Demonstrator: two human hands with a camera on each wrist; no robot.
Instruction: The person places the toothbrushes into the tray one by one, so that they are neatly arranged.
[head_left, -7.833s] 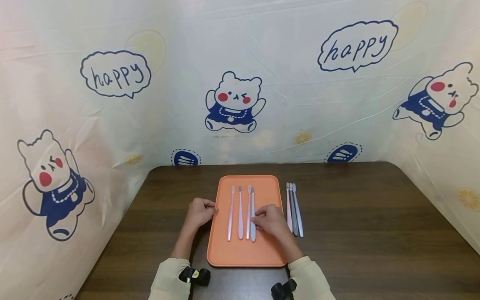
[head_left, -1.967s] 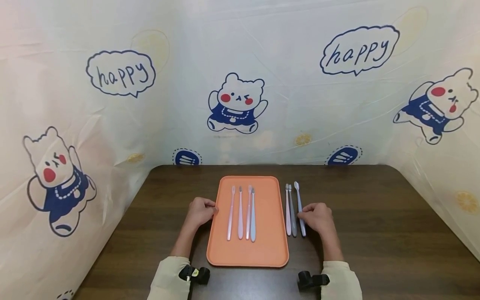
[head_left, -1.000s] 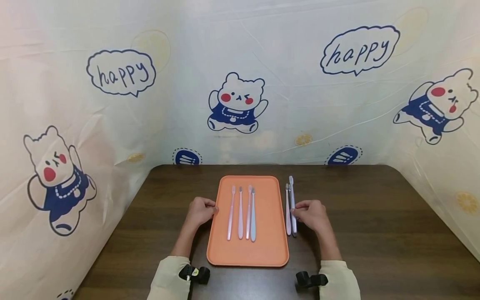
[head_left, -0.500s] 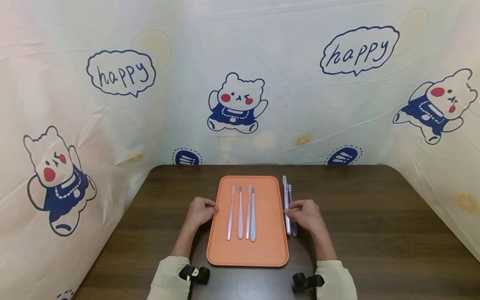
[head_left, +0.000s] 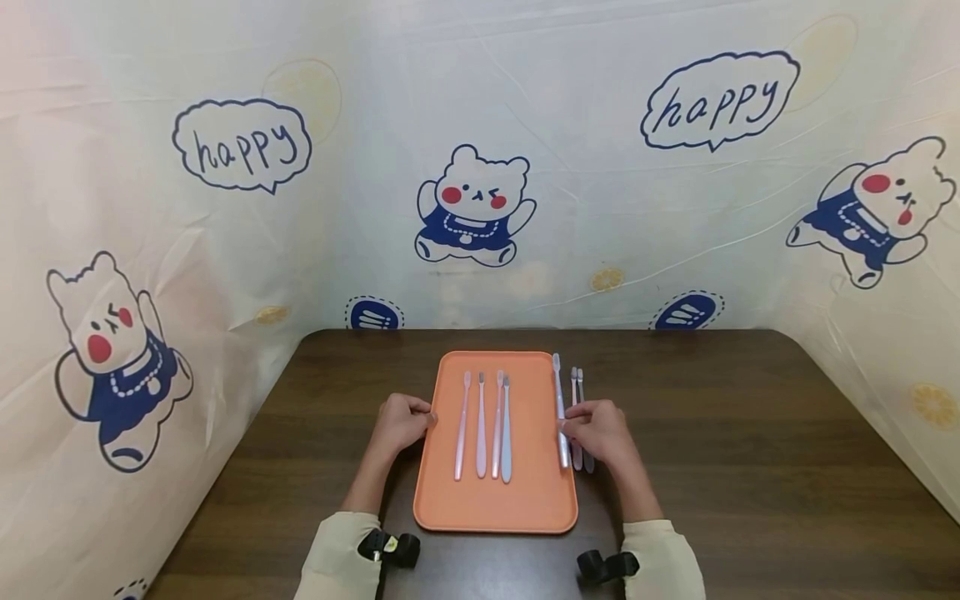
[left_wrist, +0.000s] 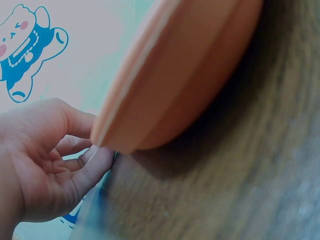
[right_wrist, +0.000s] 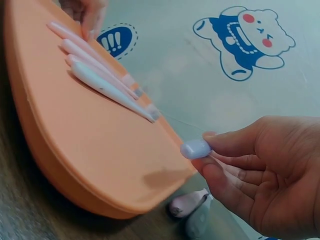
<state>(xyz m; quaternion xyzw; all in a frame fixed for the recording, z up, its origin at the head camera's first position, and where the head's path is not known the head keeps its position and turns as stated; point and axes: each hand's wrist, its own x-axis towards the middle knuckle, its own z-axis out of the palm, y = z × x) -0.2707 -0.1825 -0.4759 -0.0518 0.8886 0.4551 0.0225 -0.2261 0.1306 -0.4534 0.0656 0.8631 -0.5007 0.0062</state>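
My right hand (head_left: 602, 427) pinches a lavender-blue toothbrush (head_left: 559, 396) by its handle between thumb and fingertips, over the right rim of the orange tray (head_left: 536, 504). The brush points away from me, head at the far end; in the right wrist view its handle end (right_wrist: 196, 149) pokes out of my fingers. My left hand (head_left: 400, 422) pinches the tray's left edge, thumb and fingers at the rim in the left wrist view. On the tray lie several toothbrushes side by side: pinkish ones such as the leftmost toothbrush (head_left: 462, 429), and a light blue toothbrush (head_left: 506, 442) rightmost.
Right of the tray, a pink toothbrush (head_left: 577, 457) and a grey toothbrush (head_left: 589, 466) lie close together on the dark wooden table (head_left: 750, 467), partly covered by my right hand. A patterned curtain (head_left: 337, 242) rises behind the table and along both sides.
My right hand left the light blue toothbrush on the tray, took the lavender-blue one from the right-hand group, and carried it left across the other two to the tray's rim. My left hand stays put.
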